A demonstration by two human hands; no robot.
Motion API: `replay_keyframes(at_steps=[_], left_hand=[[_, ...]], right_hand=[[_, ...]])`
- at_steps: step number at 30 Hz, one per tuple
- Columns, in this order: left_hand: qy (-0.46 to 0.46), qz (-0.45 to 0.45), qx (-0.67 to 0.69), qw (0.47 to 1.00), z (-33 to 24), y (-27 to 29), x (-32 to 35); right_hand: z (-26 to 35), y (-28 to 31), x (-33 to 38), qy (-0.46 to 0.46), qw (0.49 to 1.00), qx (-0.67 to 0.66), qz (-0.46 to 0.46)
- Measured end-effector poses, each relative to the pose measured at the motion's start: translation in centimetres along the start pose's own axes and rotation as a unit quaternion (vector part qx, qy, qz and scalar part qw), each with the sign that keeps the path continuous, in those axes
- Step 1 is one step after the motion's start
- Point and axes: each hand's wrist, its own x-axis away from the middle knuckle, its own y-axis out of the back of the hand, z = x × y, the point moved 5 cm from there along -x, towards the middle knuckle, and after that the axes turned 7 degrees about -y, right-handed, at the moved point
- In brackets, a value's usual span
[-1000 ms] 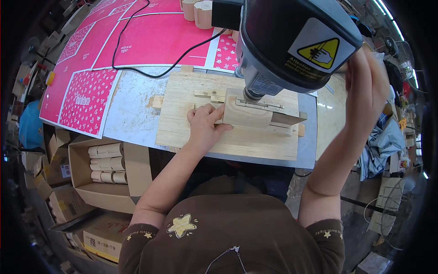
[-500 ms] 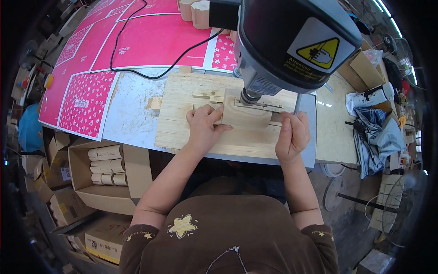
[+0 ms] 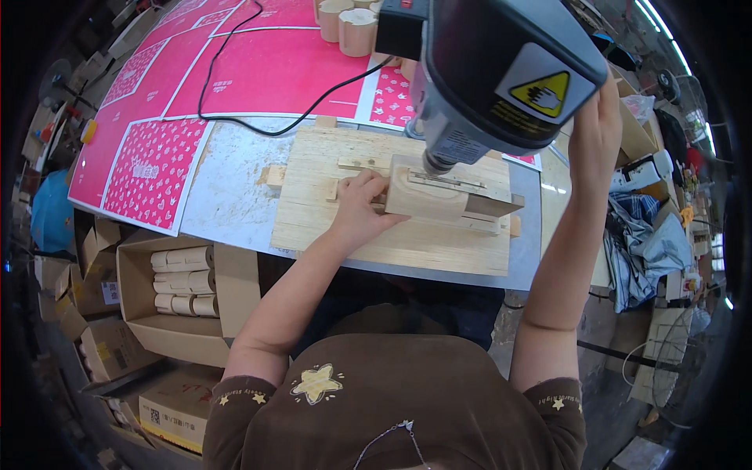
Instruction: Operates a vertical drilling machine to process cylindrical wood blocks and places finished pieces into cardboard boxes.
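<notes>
A pale wooden block (image 3: 427, 192) with a slot in its top lies beneath the drill press (image 3: 501, 86). The tip of the drill's chuck (image 3: 437, 164) stands at the slot. My left hand (image 3: 364, 210) grips the block's left end, thumb on the near side and fingers curled at the far side. Reaching up along the machine's right side, my right hand (image 3: 597, 117) has its fingers hidden behind the drill head. A flat metal strip (image 3: 493, 205) sticks out at the block's right end, over wooden guide strips (image 3: 482, 224) on a plywood board (image 3: 329, 243).
Pink printed sheets (image 3: 282, 70) cover the table's far left, crossed by a black cable (image 3: 266, 131). Several rounded wooden pieces (image 3: 356, 35) stand behind the drill. At lower left, an open cardboard box (image 3: 176, 337) holds similar pieces. Grey cloth (image 3: 650, 243) hangs at the right.
My right hand has left the block's right end and risen to the drill head's right side. The metal strip is now uncovered there. My left hand stays at the block.
</notes>
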Motion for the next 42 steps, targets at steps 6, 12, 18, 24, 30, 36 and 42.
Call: replay_keyframes(at_steps=[6, 12, 18, 24, 30, 36, 42], left_hand=[[-0.027, -0.012, 0.067, 0.997, -0.9, 0.6, -0.5], [-0.019, -0.023, 0.05, 0.998, -1.1, 7.9, 2.8], [0.224, -0.092, 0.2, 0.949, 1.2, 15.5, 6.3], [0.394, -0.106, 0.269, 0.873, 0.1, 12.1, 6.7], [0.396, -0.07, 0.217, 0.889, -0.9, 9.5, 5.6], [0.348, -0.04, 0.344, 0.871, -1.5, 4.6, 4.7], [0.276, 0.017, 0.41, 0.869, -3.2, 1.6, 3.8]], right_hand=[[-8.0, 0.1, 11.8, 0.035, 0.926, 0.242, 0.286], [-7.5, 0.2, 13.5, 0.006, 0.929, 0.231, 0.29], [-6.9, 0.1, 14.5, -0.013, 0.931, 0.218, 0.293], [-5.1, -1.3, 15.3, 0.032, 0.932, 0.19, 0.307], [-5.7, -0.9, 15.3, 0.031, 0.929, 0.191, 0.315], [-5.4, -0.9, 15.6, 0.039, 0.93, 0.205, 0.301], [-6.3, -0.2, 14.8, 0.045, 0.934, 0.225, 0.273]])
